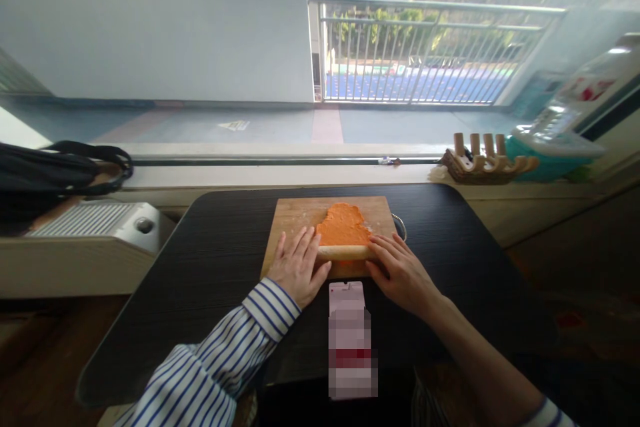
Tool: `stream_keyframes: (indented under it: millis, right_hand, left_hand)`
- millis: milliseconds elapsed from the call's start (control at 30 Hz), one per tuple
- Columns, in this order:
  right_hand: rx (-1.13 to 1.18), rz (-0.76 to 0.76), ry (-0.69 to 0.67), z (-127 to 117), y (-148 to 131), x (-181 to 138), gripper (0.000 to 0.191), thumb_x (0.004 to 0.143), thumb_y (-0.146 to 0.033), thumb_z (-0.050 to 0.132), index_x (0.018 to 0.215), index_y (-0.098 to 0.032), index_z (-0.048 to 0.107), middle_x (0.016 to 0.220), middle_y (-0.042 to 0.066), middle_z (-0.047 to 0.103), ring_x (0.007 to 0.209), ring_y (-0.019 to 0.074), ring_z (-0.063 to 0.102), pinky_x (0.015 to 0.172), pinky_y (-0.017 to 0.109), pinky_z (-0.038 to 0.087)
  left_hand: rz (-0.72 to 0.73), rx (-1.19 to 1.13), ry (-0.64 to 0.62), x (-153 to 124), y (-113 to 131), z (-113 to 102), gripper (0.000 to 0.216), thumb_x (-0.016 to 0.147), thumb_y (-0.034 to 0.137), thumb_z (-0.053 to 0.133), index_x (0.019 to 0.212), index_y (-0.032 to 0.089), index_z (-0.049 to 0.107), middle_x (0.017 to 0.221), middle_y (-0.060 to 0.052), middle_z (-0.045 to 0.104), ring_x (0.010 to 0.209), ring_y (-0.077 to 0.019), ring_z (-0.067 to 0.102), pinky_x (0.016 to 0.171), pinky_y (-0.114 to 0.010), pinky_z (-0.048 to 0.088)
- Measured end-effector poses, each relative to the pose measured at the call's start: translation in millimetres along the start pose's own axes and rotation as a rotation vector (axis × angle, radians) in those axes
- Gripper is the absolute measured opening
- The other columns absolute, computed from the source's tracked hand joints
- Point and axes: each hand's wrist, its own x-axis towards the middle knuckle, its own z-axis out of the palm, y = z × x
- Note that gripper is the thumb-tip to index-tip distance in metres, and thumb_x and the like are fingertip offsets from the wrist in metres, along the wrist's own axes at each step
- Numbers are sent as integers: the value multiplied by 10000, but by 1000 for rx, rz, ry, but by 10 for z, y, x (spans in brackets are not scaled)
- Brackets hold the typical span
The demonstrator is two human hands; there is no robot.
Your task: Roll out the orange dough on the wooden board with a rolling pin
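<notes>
A flat sheet of orange dough (pixel 343 223) lies on a wooden cutting board (pixel 293 213) on the dark table (pixel 215 260). A wooden rolling pin (pixel 345 252) rests across the near edge of the dough. My left hand (pixel 299 265) lies flat on the pin's left end, fingers stretched out. My right hand (pixel 400 270) presses flat on the pin's right end, fingers extended too. Neither hand wraps round the pin.
A pink and white carton (pixel 350 340) stands on the table just in front of the board. A wooden rack (pixel 483 161) and a teal container (pixel 545 163) sit on the sill at the right. A black bag (pixel 55 173) and a white appliance (pixel 100 221) are at the left.
</notes>
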Motion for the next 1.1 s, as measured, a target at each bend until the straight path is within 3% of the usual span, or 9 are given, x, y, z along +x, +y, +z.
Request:
stream_keyframes:
  millis: [300,700,1100]
  right_hand:
    - [-116,17,-60,45,23,64,493,966,-362,385,1377,-94,444,1434,126,450,1370,228,342,1155,454,225]
    - [-142,51,-65,95,75,153,533,971,-391,358,1411,-93,398,1450,124,426,1370,225,339,1157,441,202]
    - [-214,-30,-69,34,-125,-181,506,973,-340,373,1393,-60,409,1470,146,383,1398,228,283,1153,460,231]
  left_hand:
    - [-34,20,-48,132,-48,57,693,923,583,253,1360,92,472,1418,-180,463,1336,-331,390,1107,-596,218]
    - [-37,23,-81,317,-123,80,681,929,578,250,1346,100,494,1411,-171,474,1331,-329,395,1097,-597,241]
    - [100,45,28,-59,-32,-42,668,943,550,261,1331,56,491,1396,-186,488,1307,-313,434,1109,-543,250]
